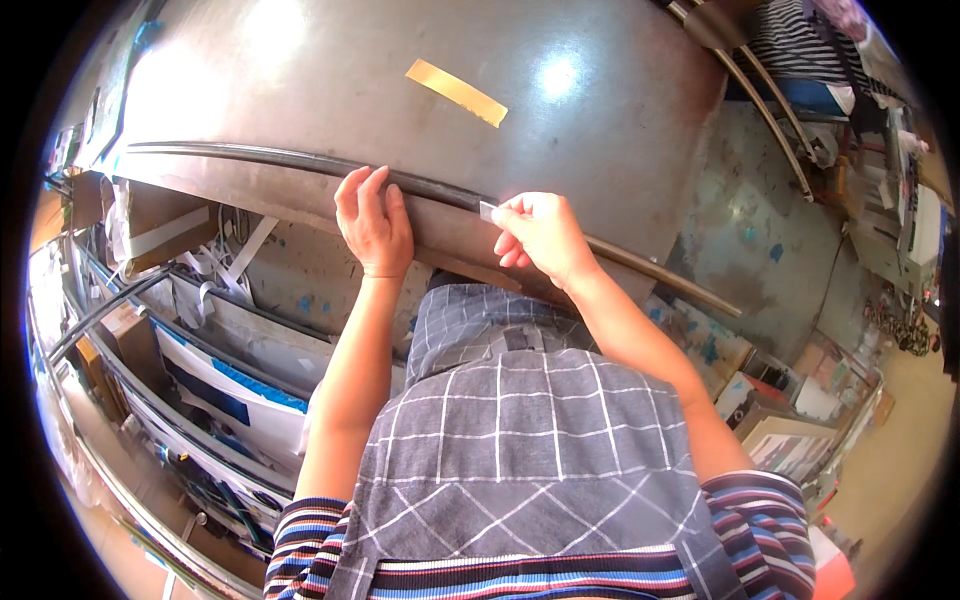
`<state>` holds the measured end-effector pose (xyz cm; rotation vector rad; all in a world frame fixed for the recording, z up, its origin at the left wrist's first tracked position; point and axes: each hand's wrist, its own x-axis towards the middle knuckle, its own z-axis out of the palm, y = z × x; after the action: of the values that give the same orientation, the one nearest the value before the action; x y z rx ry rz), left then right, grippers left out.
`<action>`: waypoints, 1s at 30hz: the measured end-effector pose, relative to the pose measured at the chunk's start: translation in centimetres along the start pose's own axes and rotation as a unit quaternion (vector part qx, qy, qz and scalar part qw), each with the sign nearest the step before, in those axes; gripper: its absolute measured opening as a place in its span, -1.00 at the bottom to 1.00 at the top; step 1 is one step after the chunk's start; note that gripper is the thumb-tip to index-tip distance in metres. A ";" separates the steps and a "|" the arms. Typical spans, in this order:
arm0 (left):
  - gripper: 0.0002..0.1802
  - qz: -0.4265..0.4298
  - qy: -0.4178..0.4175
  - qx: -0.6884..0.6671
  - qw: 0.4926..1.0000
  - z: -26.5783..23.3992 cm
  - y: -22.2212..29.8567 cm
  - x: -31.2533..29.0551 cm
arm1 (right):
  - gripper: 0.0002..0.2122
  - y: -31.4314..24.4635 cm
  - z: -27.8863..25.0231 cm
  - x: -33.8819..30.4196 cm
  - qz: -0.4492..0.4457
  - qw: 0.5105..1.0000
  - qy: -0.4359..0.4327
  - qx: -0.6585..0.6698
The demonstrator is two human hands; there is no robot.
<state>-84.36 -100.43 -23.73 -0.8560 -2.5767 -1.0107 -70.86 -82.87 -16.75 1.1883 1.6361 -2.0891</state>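
Note:
A long thin rod (440, 188) lies across the near part of the metal-topped table (620, 150). It looks black on the left and brownish metal toward its right end. My left hand (378, 222) bends its fingers over the black stretch, holding it against the tabletop. Between the thumb and fingers of my right hand (545, 238) is a small flat pale-grey piece (487, 211), its end against the rod. What that piece is cannot be made out. Part of the rod passes hidden behind my right hand.
A yellow strip (457, 92) lies beyond the rod. Under the table's near edge at left stands a rack (230, 340) with white and blue sheets. Two metal tubes (765, 100) jut in at upper right, near another person's striped clothing (795, 45). Boxes (785, 440) stand at lower right.

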 end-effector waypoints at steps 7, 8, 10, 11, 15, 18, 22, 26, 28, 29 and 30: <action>-0.74 0.009 -0.009 0.008 1.000 -0.2 0.1 0.1 | -0.72 0.8 1.8 -0.9 0.042 0.993 0.015 0.112; -0.74 0.008 -0.009 0.008 1.000 -0.2 0.1 0.1 | -0.72 0.8 2.0 -1.0 0.043 0.991 0.018 0.125; -0.74 0.002 -0.011 0.006 1.000 -0.2 0.0 0.0 | -0.72 0.8 2.2 -1.1 0.054 0.989 0.014 0.136; -0.74 -0.001 -0.013 0.002 1.000 -0.2 0.0 0.0 | -0.72 0.8 2.3 -1.2 0.060 0.988 0.014 0.141; -0.74 0.006 -0.012 -0.001 1.000 -0.2 -0.2 0.0 | -0.73 1.6 2.6 -0.7 0.050 0.985 0.027 0.163; -0.74 0.009 -0.014 0.001 1.000 -0.2 -0.3 0.0 | -0.74 1.5 3.1 -0.7 0.050 0.980 0.038 0.190; -0.74 0.006 -0.016 -0.007 1.000 -0.2 -0.2 0.0 | -0.75 1.8 3.4 -0.4 0.012 0.965 0.046 0.256; -0.74 0.008 -0.019 -0.003 1.000 -0.2 -0.5 -0.1 | -0.74 1.4 3.1 -0.8 0.006 0.970 0.053 0.236; -0.74 0.006 -0.020 -0.006 1.000 -0.2 -0.6 0.0 | -0.74 1.5 3.3 -1.3 0.027 0.975 0.048 0.215; -0.73 0.003 -0.020 -0.009 1.000 -0.1 -0.6 -0.1 | -0.74 1.6 3.4 -1.3 0.032 0.977 0.041 0.207; -0.73 0.000 -0.021 -0.012 1.000 -0.1 -0.5 -0.1 | -0.74 1.7 3.4 -1.4 0.037 0.979 0.034 0.199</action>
<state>-84.62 -100.87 -23.95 -0.8934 -2.6039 -1.0367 -70.43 -86.90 -16.82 1.4254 1.2074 -2.4235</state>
